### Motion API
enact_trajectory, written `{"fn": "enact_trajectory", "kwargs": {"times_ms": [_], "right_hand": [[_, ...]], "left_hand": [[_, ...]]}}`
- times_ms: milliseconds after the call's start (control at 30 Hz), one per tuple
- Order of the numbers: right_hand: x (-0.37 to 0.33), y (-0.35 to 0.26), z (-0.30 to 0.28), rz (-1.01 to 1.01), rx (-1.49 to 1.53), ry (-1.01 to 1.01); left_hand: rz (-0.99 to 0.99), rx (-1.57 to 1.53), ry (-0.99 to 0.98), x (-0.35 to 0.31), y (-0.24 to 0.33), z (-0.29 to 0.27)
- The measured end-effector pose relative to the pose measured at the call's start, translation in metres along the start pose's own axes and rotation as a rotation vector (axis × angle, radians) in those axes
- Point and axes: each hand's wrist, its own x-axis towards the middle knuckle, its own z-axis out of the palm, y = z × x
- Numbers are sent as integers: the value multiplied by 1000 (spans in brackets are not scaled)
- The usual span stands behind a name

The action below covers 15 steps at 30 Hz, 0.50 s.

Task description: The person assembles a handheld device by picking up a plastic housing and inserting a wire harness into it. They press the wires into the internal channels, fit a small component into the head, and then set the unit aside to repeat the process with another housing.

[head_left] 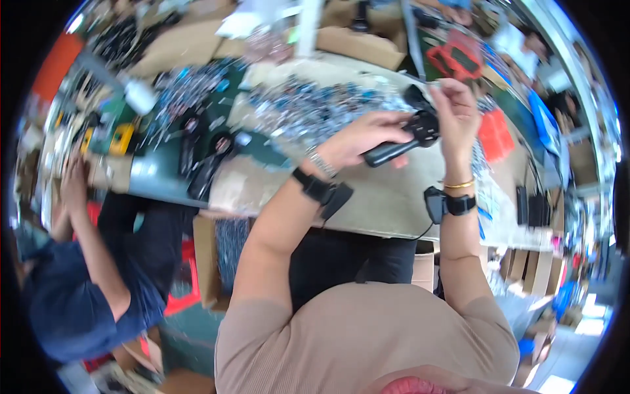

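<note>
Over the bench, my left hand (375, 136) is closed around a black handheld device (388, 152) with a stubby handle and a wider rounded head. Against the head of that device, my right hand (457, 111) is raised with thumb and fingers pinched together. Whatever lies between those fingertips is too small and blurred to name. A dark rounded part (416, 97) shows beside the right fingertips; I cannot tell whether it is joined to the device. Beyond my hands spreads a heap of small shiny pieces in clear and blue wrapping (308, 108).
Similar black devices (220, 146) lie on the green bench surface to the left. A seated co-worker (85, 289) in dark blue works there. Cardboard boxes (361, 43) stand at the back, with a red plastic basket (455, 58) farther right. Red material (495, 134) lies near my right hand.
</note>
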Motion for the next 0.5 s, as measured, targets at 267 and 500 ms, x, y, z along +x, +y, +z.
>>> {"fn": "enact_trajectory", "kwargs": {"times_ms": [267, 500], "right_hand": [[-35, 36, 4, 190, 234, -25], [-43, 52, 6, 151, 372, 444]], "left_hand": [[-157, 18, 63, -14, 4, 7], [-35, -511, 337, 17, -11, 28]]}}
